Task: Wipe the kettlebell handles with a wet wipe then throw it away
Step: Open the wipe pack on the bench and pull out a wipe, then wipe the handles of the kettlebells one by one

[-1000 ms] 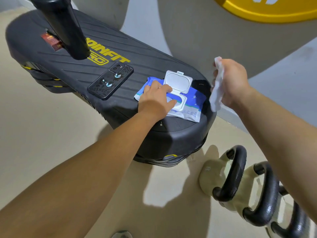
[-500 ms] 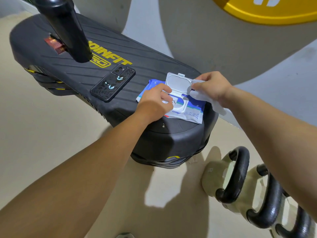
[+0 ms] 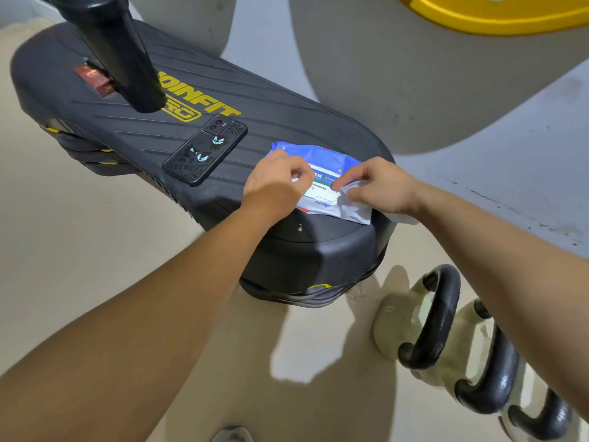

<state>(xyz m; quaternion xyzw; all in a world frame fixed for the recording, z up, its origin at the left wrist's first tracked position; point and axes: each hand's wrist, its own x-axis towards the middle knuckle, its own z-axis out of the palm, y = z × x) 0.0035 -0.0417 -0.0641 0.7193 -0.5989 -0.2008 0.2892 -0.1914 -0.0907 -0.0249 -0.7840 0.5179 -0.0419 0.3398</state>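
Beside the soft blue-and-white plastic wipe pack (image 3: 322,180), pressed flat by the left hand (image 3: 277,183), the right hand (image 3: 379,186) pinched the limp, light, damp-looking white wet wipe (image 3: 353,208), best gripped bunched.

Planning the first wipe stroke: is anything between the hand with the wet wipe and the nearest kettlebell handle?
Nothing visible. The right hand, with the wet wipe bunched under it, rests on the wipes pack atop the black platform. The nearest kettlebell handle stands on the floor below the platform's end, with open space between.
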